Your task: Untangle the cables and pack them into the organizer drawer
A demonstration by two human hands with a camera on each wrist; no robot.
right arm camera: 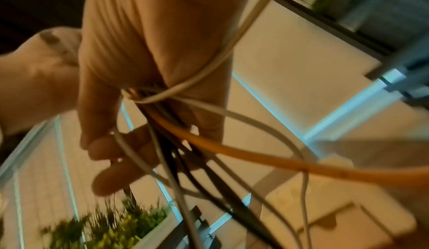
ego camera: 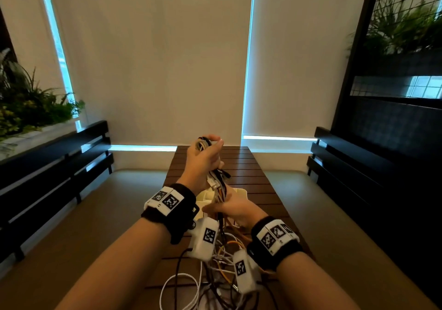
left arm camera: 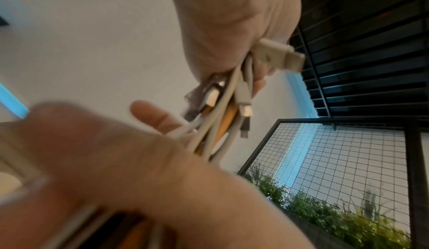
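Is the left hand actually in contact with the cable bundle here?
Touching. In the head view the left hand is raised with its fingers curled round the cable bundle, which hangs down from its fist to the right hand.

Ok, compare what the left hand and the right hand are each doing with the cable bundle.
The left hand is raised high, fist closed round the top of the mixed white, black and orange cable bundle. The right hand sits lower, near the wooden slatted table, gripping the bundle's hanging strands. Both hold the same bundle.
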